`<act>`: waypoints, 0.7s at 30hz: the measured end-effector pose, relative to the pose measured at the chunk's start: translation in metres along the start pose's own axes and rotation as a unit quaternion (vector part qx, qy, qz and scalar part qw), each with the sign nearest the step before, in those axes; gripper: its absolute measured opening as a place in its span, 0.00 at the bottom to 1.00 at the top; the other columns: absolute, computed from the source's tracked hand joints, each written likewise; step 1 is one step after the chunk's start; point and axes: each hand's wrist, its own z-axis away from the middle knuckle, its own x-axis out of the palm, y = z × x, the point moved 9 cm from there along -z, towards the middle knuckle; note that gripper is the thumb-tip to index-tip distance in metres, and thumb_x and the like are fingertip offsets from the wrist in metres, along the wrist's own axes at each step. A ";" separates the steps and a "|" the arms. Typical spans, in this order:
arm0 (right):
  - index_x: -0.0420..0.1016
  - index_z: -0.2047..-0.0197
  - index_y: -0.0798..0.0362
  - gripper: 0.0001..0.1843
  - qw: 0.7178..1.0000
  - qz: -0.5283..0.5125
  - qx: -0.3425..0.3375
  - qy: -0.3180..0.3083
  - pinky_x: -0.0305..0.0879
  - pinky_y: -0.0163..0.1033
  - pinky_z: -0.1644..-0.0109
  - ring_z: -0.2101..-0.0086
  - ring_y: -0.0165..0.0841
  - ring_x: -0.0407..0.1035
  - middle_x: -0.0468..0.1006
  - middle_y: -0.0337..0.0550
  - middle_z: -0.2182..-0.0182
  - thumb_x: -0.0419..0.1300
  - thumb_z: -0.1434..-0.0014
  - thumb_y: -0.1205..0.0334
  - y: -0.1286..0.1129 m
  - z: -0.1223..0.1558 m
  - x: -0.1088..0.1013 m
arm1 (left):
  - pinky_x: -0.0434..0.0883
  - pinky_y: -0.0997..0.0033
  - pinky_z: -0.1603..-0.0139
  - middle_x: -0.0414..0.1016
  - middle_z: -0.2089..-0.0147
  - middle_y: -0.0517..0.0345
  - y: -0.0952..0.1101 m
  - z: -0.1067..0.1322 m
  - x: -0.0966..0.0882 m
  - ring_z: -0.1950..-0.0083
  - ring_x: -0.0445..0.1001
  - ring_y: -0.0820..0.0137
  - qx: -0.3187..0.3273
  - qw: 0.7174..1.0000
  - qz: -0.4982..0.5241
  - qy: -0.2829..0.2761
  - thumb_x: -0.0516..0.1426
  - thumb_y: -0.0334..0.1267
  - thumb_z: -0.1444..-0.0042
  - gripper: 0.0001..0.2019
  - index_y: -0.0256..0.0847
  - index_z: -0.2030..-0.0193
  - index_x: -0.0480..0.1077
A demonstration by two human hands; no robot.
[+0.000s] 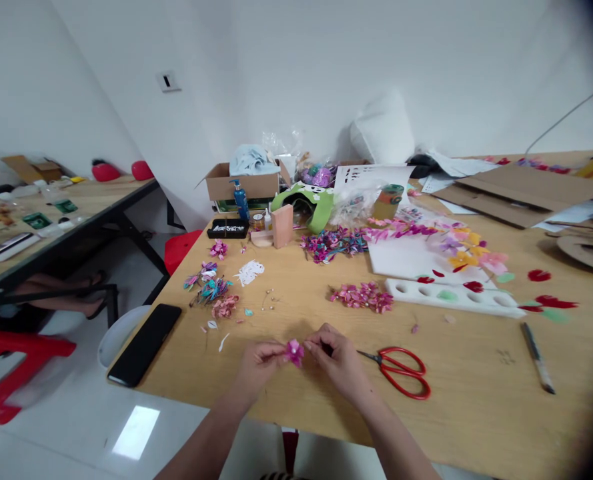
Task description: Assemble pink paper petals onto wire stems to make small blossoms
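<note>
A small pink paper flower (pixel 294 351) is pinched between my two hands just above the wooden table (pixel 476 400). My left hand (pixel 259 363) grips it from the left with closed fingertips. My right hand (pixel 339 359) grips it from the right, fingers also closed. Red-handled scissors (pixel 401 370) lie on the table just right of my right hand. A heap of finished pink flowers (pixel 363 297) sits behind my hands.
A black phone (pixel 145 343) lies at the table's left edge. Behind are a white paint palette (pixel 451 298), loose coloured paper flowers (pixel 333 243), a cardboard box (pixel 243 181), a blue bottle (pixel 240 200), and a pen (pixel 537 357) at the right. A red stool (pixel 11 367) and another table (pixel 51 213) stand left.
</note>
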 end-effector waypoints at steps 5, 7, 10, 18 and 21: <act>0.72 0.74 0.54 0.11 1.000 0.006 -0.018 0.022 0.56 0.34 0.70 0.74 0.30 0.61 0.64 0.38 0.76 0.55 0.40 0.64 -0.015 0.009 0.002 | 0.70 0.66 0.59 0.80 0.73 0.54 -0.034 -0.001 -0.016 0.68 0.75 0.67 -0.105 0.975 0.159 0.112 0.67 0.42 0.61 0.11 0.38 0.73 0.79; 0.71 0.73 0.54 0.11 0.999 0.013 -0.032 0.023 0.56 0.34 0.70 0.74 0.29 0.61 0.64 0.38 0.76 0.54 0.39 0.64 -0.021 0.012 0.007 | 0.69 0.68 0.60 0.79 0.74 0.54 -0.037 -0.001 -0.016 0.69 0.74 0.69 -0.117 0.966 0.190 0.130 0.68 0.41 0.62 0.10 0.37 0.73 0.79; 0.70 0.71 0.53 0.12 0.998 0.025 -0.056 0.019 0.56 0.34 0.70 0.74 0.29 0.62 0.64 0.39 0.74 0.51 0.37 0.64 -0.030 0.017 0.014 | 0.69 0.69 0.62 0.78 0.75 0.55 -0.035 -0.001 -0.012 0.70 0.73 0.70 -0.127 0.954 0.235 0.139 0.68 0.40 0.64 0.10 0.36 0.75 0.79; 0.69 0.68 0.55 0.13 0.986 0.095 -0.132 0.032 0.57 0.35 0.68 0.71 0.32 0.62 0.65 0.43 0.72 0.47 0.35 0.66 -0.047 0.026 0.028 | 0.68 0.72 0.63 0.77 0.75 0.55 -0.035 0.000 -0.004 0.69 0.73 0.71 -0.158 0.919 0.330 0.150 0.70 0.36 0.67 0.10 0.35 0.77 0.78; 0.68 0.70 0.55 0.13 0.988 0.082 -0.122 0.041 0.58 0.36 0.68 0.71 0.32 0.63 0.65 0.43 0.72 0.47 0.35 0.66 -0.042 0.026 0.028 | 0.68 0.72 0.63 0.78 0.73 0.53 -0.036 0.001 -0.002 0.68 0.73 0.70 -0.166 0.911 0.347 0.150 0.69 0.34 0.67 0.10 0.35 0.75 0.79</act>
